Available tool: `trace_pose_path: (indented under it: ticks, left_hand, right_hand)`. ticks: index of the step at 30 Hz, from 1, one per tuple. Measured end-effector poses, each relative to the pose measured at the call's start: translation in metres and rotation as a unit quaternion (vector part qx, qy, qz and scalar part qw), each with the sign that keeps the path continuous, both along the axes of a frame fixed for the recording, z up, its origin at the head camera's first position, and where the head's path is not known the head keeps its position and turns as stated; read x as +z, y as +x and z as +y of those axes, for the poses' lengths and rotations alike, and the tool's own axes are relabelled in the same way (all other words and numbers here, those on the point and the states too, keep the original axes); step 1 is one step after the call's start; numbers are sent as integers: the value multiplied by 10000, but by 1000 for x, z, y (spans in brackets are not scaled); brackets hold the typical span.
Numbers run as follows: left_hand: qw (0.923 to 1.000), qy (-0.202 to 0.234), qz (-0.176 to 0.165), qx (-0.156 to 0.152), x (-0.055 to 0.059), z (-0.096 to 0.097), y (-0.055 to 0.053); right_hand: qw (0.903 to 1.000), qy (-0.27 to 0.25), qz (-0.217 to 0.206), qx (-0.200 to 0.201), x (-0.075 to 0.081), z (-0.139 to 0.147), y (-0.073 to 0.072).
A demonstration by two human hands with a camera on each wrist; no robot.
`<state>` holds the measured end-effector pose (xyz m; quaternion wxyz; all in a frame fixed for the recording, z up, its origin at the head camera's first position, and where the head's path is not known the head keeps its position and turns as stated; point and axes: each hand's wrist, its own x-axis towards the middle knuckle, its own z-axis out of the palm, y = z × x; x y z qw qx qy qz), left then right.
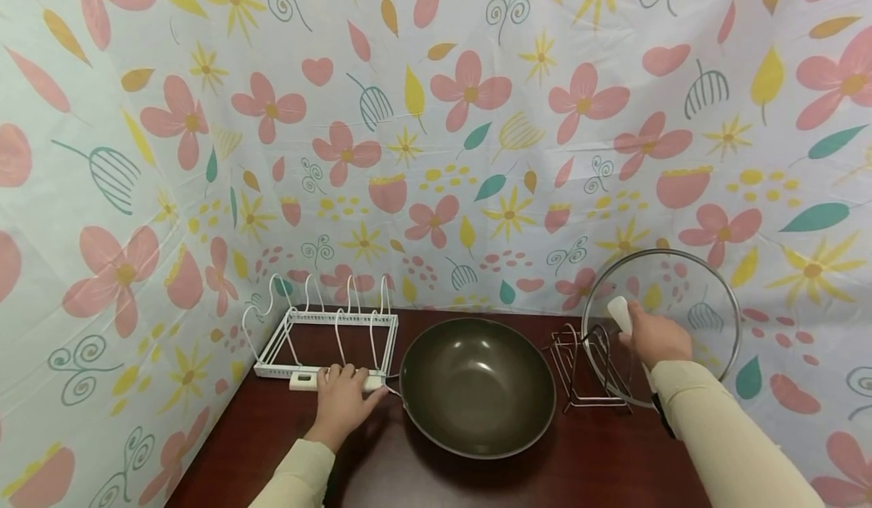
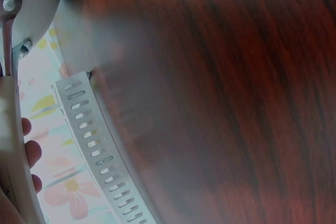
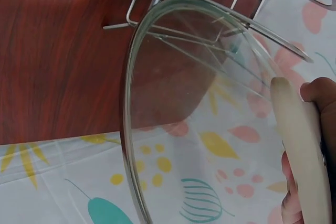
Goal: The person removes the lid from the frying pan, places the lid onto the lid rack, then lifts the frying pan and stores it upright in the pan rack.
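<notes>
A dark wok (image 1: 479, 387) with a cream handle (image 1: 303, 381) is level at the middle of the table. My left hand (image 1: 341, 406) grips that handle, and in the left wrist view its fingertips show past the handle (image 2: 20, 156). On the right, my right hand (image 1: 657, 338) holds a glass lid (image 1: 708, 319) by its cream knob (image 1: 618, 315). The lid stands nearly upright, its lower edge at a small wire rack (image 1: 579, 400). In the right wrist view the lid (image 3: 178, 87) overlaps the rack's wires (image 3: 231, 11); whether it rests on them I cannot tell.
Behind the left hand, at the back left, sits a white rack (image 1: 391, 341) with several upright wire loops. The dark red wooden table (image 1: 409, 485) ends at a flower-patterned curtain (image 1: 470, 190) that hangs behind and along the left side.
</notes>
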<state>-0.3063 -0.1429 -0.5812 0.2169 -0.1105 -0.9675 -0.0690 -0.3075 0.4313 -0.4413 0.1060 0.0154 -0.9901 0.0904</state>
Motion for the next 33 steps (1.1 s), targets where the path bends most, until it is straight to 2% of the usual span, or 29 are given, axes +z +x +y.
trace_pose_path:
  ticks: [10,25,33]
  left_hand:
    - [9999,20,97,-85,0,1,-1]
    - [10000,28,-57,-26,5,1,-2]
    - [9999,81,-41,-50,4,1,0]
  right_hand:
    - [9999,139,-60,73,2,6,0]
    - [9995,242,-157,85,10,1,1]
    - [9996,245,-74,92,4,4,-2]
